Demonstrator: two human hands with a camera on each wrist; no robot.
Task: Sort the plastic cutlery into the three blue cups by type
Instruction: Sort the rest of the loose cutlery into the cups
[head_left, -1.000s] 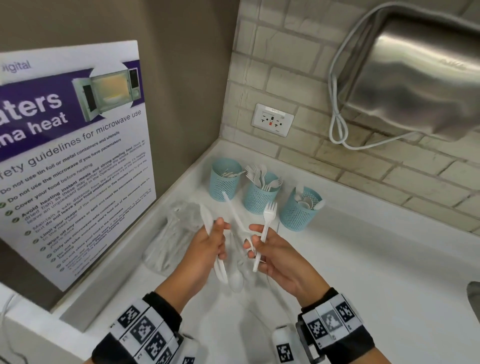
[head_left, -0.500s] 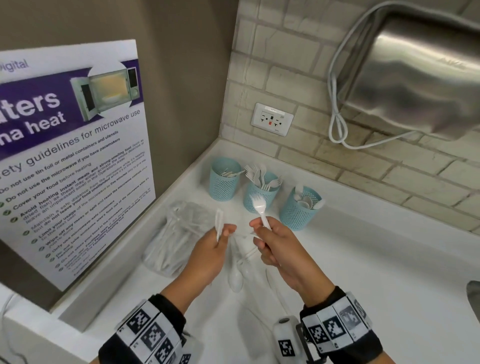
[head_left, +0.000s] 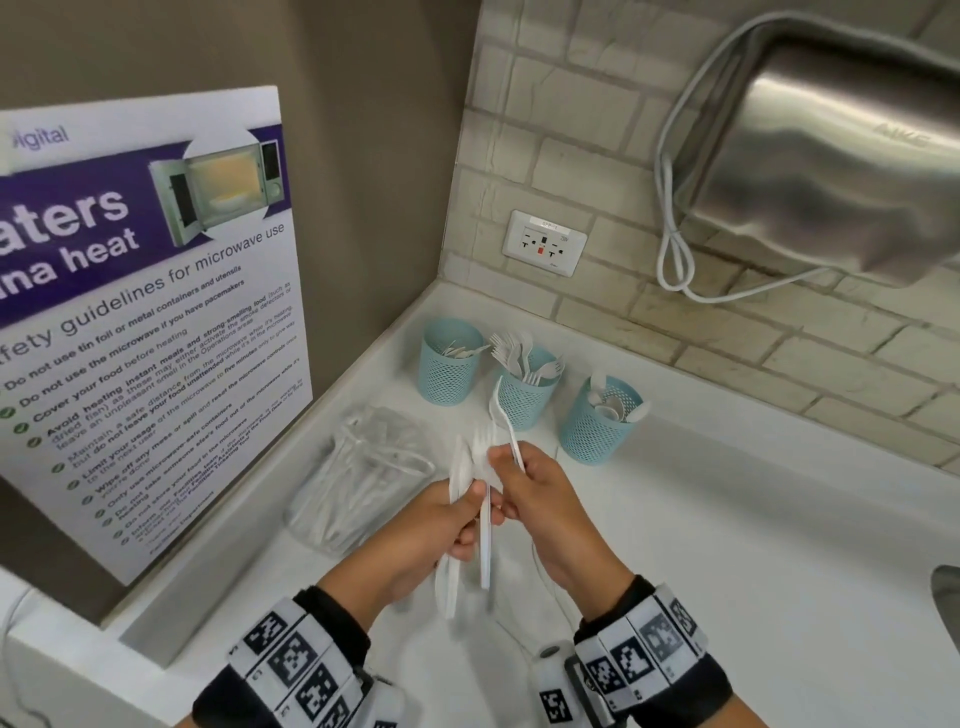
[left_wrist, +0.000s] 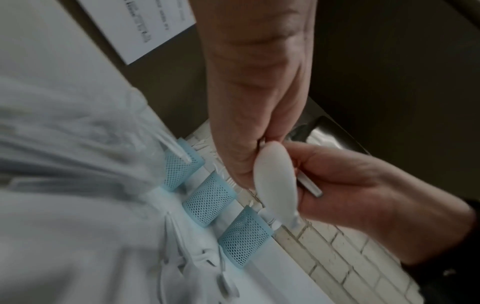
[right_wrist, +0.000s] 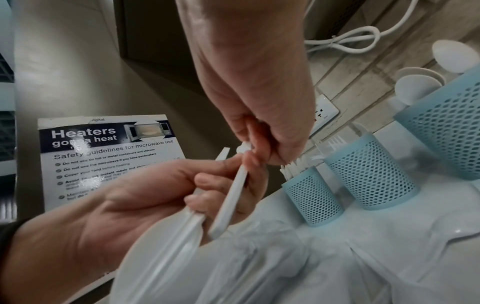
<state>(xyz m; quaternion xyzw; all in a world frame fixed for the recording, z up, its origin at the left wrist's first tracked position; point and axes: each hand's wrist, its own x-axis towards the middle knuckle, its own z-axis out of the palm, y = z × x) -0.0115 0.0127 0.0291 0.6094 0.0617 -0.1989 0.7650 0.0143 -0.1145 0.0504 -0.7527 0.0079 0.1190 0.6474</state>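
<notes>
The left hand (head_left: 447, 525) grips a small bundle of white cutlery (head_left: 470, 499), kept as a stock from which pieces are drawn; the right hand (head_left: 540, 499) pinches a single fork (head_left: 503, 421), raised toward the middle cup (head_left: 524, 395), where forks are gathered. More cutlery lies bagged on the counter (head_left: 727, 519).

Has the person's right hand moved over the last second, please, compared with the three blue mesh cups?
Yes. The right hand has drawn in leftwards against the left hand, judged against the fixed middle blue mesh cup.
</notes>
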